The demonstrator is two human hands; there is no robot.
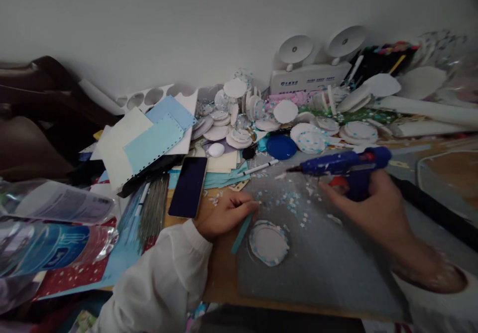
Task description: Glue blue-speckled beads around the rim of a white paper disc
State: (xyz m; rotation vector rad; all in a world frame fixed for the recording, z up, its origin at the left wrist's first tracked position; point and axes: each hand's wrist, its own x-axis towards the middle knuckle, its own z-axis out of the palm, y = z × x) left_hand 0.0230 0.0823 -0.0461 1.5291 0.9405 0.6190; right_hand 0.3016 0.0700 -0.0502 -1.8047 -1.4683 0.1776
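My right hand (377, 213) is wrapped round the handle of a blue hot glue gun (336, 163). Its dark nozzle points left over the grey mat, and a pale strand of glue shows near the tip. My left hand (229, 212) rests at the mat's left edge, thumb and fingers pinched together. A tiny pale speck shows at those fingertips, too small to name. From beneath that hand a teal paper strip (242, 234) sticks out. Just below and to the right lies a round white disc (269, 243) edged with small blue and white bits. Loose blue and white bits (289, 202) are scattered between my hands.
A smartphone (188, 186) lies left of my left hand. Many decorated white discs (241, 138), a blue lid (281, 147) and a white pen (261, 167) sit behind the grey mat (317, 283). Plastic bottles (56, 246), wires (154, 208) and coloured paper (153, 144) crowd the left.
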